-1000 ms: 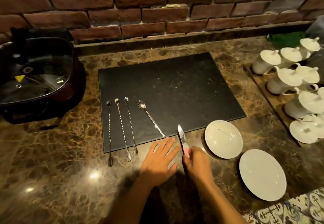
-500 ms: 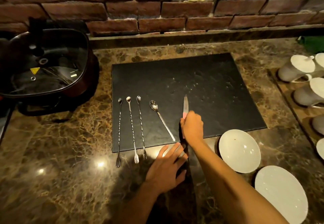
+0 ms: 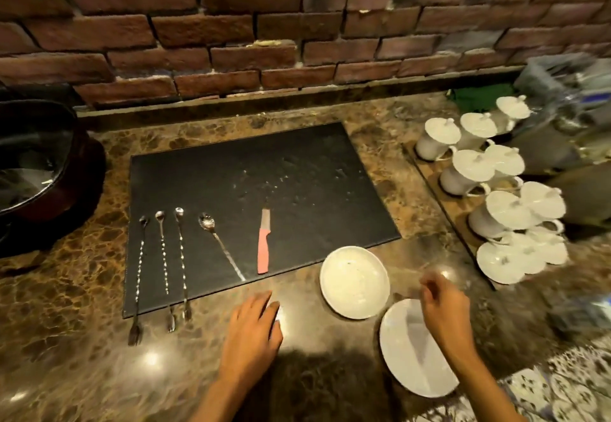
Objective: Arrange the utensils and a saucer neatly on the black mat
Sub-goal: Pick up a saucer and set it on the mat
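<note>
A black mat [image 3: 297, 170] lies on the marble counter. Along its left front part lie three long twisted bar spoons [image 3: 162, 253], their fork ends overhanging the front edge, then a spoon [image 3: 220, 246] set at a slant. A pink-handled knife [image 3: 263, 246] lies to the spoon's right, blade pointing away. Two white saucers sit off the mat: one [image 3: 354, 281] by its front right corner, another [image 3: 410, 352] nearer me. My left hand [image 3: 253, 335] rests flat on the counter. My right hand [image 3: 444, 306] hovers over the nearer saucer, fingers loosely curled, holding nothing.
A dark pot with a glass lid [image 3: 36, 164] stands at the left. Several lidded white cups [image 3: 489, 170] crowd a wooden tray at the right. A brick wall [image 3: 264, 31] backs the counter. A patterned cloth [image 3: 562, 388] lies at the front right.
My right hand laid the knife on the mat next to the spoon, let go, and moved right and back toward the saucers. The left hand stayed on the counter.
</note>
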